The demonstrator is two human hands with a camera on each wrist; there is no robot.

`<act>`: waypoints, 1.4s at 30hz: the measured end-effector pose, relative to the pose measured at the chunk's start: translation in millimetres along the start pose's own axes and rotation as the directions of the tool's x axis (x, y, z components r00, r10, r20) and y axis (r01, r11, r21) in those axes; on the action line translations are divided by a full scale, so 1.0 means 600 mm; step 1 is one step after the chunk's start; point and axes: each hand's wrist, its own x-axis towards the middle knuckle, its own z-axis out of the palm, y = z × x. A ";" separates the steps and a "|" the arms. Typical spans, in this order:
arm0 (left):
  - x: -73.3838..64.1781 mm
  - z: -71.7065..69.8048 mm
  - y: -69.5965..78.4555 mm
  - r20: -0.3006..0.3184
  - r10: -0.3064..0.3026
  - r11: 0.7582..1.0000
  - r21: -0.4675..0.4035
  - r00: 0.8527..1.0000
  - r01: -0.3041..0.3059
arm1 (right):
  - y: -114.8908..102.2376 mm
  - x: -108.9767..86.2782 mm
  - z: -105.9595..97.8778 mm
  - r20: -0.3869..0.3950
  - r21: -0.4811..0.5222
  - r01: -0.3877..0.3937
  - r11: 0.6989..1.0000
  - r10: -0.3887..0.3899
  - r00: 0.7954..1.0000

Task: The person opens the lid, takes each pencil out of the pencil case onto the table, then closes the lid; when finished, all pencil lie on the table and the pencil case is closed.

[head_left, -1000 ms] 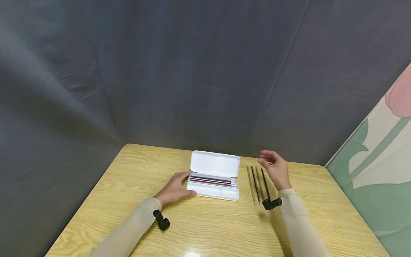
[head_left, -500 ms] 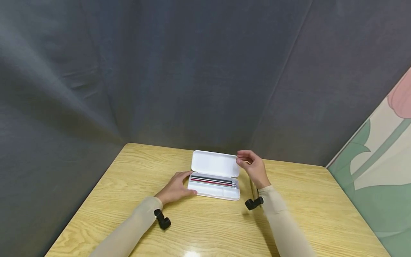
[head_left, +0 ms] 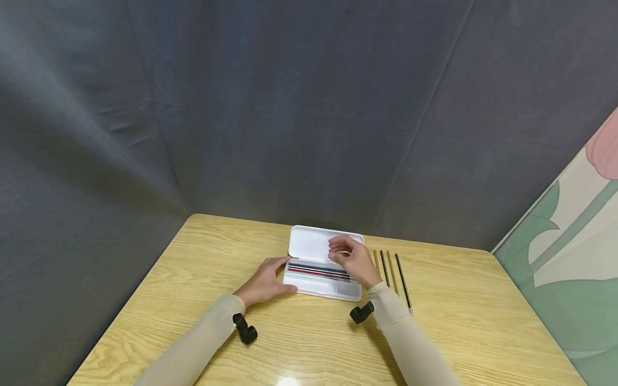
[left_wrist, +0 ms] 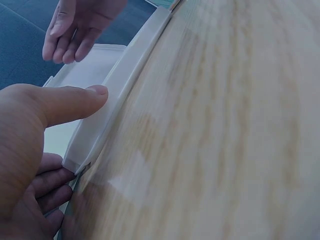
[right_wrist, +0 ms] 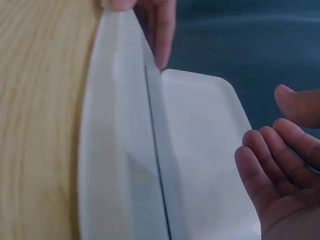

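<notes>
An opened white pencil case (head_left: pixel 309 285) lies on the wooden table with its lid (head_left: pixel 309 241) tipped back. Several pencils (head_left: pixel 314 271), in dark, white and red tones, lie lengthwise in its rear part. My left hand (head_left: pixel 262 283) holds the case by its left end, thumb at the front wall (left_wrist: pixel 107 117) and fingers round the end and back. Above the case's right half hovers my right hand (head_left: pixel 356 262), its fingers loosely bent and nothing between them. It covers part of the lid and the pencils' right ends.
To the right of the case, several gold and black pencils (head_left: pixel 404 281) lie side by side, partly hidden by the right hand and sleeve. A dark curtain (head_left: pixel 309 118) hangs behind the table (head_left: pixel 232 241), and a flower-patterned cloth (head_left: pixel 574 257) is on the right.
My right hand has moved left, from above the loose pencils to over the case. The left hand keeps its place at the case's left end.
</notes>
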 end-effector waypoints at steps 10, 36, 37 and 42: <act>0.001 0.002 0.004 -0.017 0.008 1.000 -0.011 1.000 -0.008 | 0.009 -0.008 0.026 0.073 -0.102 0.005 0.995 0.003 0.997; -0.002 0.002 -0.003 -0.020 0.013 1.000 -0.004 1.000 -0.013 | 0.029 -0.015 0.040 0.245 -0.412 0.073 0.908 0.033 0.969; -0.002 0.001 -0.003 -0.019 0.011 1.000 -0.003 1.000 -0.011 | 0.028 -0.014 0.041 0.251 -0.410 0.077 0.909 0.031 0.968; -0.001 0.000 -0.006 -0.018 0.007 1.000 0.003 1.000 -0.007 | 0.029 -0.013 0.044 0.283 -0.423 0.122 0.898 0.004 0.959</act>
